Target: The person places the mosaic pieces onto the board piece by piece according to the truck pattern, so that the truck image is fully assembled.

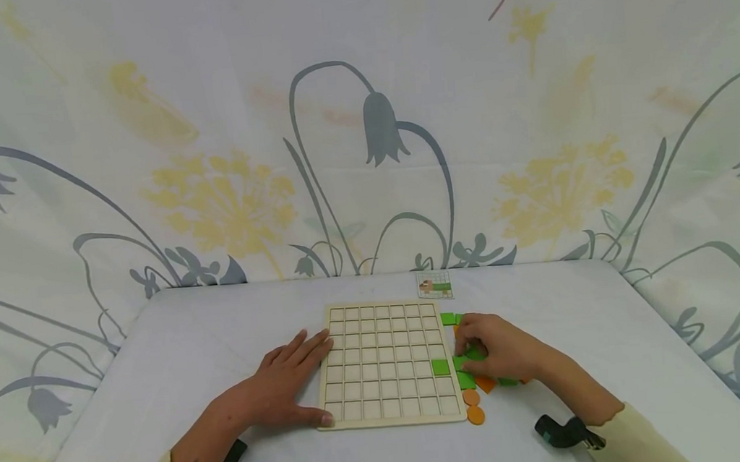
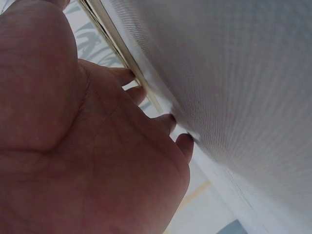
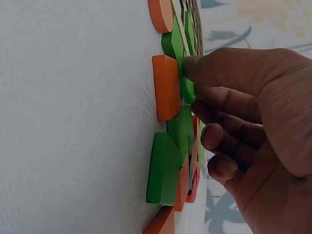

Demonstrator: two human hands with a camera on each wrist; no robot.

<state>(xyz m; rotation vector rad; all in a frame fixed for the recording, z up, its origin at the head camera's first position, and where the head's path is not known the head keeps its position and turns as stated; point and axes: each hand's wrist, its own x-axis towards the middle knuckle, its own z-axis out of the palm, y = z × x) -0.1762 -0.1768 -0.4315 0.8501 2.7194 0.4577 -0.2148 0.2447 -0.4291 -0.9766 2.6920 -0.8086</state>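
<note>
A pale wooden grid board (image 1: 390, 389) lies on the table, with one green square tile (image 1: 441, 367) in a cell near its right edge. My left hand (image 1: 281, 390) rests flat against the board's left edge, fingers spread and thumb at the near left corner. Over a pile of coloured tiles just right of the board, my right hand (image 1: 503, 347) pinches a green tile (image 3: 187, 90) between thumb and fingers. Close by in the right wrist view are an orange block (image 3: 166, 87) and a darker green block (image 3: 163, 168). The right hand covers part of the pile.
A small picture card (image 1: 434, 285) lies behind the board's far right corner. Two orange discs (image 1: 475, 415) sit beside the near right corner. The white table (image 1: 177, 348) meets a flower-printed curtain (image 1: 239, 219) at the back.
</note>
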